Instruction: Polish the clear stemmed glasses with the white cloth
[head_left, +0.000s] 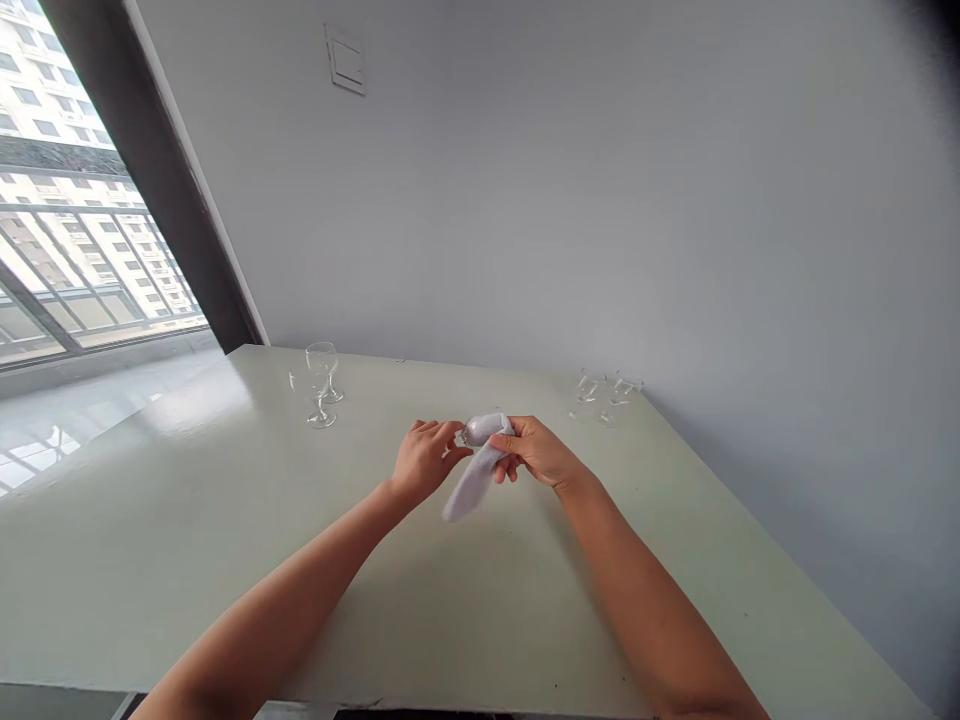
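Above the middle of the table, a wine glass (480, 431) lies sideways between my two hands. My left hand (429, 458) pinches it at its left end, around the stem or foot, which the fingers partly cover. At the other end, my right hand (534, 450) presses a white cloth (474, 482) against the bowl, thumb on top. One end of the cloth hangs down toward the front left. The cloth hides much of the bowl's right side.
Wine glasses (322, 362) stand upright at the back left of the pale green table (375, 620). Several more glasses (606, 390) stand at the back right, near the grey wall (637, 200). A window (82, 200) is at far left.
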